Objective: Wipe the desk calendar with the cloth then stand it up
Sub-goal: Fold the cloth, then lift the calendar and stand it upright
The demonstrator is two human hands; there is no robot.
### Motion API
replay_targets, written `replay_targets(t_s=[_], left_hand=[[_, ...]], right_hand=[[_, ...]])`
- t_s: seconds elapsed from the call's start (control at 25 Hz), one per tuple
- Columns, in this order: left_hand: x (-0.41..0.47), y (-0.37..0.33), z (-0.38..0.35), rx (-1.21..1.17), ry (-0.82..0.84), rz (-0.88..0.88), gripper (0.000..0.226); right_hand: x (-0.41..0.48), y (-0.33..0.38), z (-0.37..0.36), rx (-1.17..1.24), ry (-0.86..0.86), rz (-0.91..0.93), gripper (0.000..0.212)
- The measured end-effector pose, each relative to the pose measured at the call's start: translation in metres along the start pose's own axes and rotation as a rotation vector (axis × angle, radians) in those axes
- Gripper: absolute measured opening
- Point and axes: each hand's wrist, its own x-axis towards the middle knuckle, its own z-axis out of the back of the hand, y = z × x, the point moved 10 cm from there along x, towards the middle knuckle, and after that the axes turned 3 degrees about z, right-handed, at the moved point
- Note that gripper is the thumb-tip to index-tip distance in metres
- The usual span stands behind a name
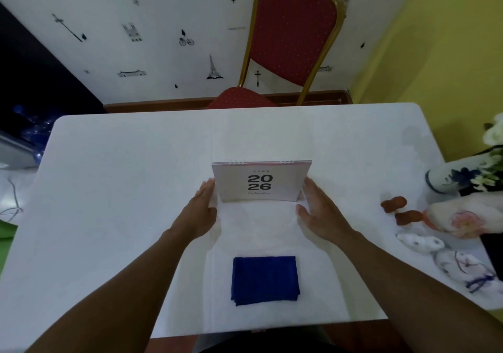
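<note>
A white desk calendar (261, 182) printed "2026" stands upright in the middle of the white table (122, 178), spiral binding on top. My left hand (202, 211) is flat and open by its left edge, fingertips close to it. My right hand (319, 211) is open by the right edge in the same way. Whether the fingers touch the calendar I cannot tell. A folded blue cloth (264, 279) lies flat near the table's front edge, between my forearms, with nothing holding it.
A red chair with a gold frame (294, 34) stands behind the table's far edge. On the right side sit ceramic figurines (462, 265), two small brown pieces (400, 208), a blue-and-white vase (449, 180) with white flowers and a pale ornament (468, 216).
</note>
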Motion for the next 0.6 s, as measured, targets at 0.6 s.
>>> replay_targets(t_s=[0.6], left_hand=[[-0.027, -0.055, -0.001, -0.358, -0.207, -0.138, 0.097]], right_hand=[[-0.016, 0.042, 0.010, 0.412, -0.260, -0.154, 0.099]])
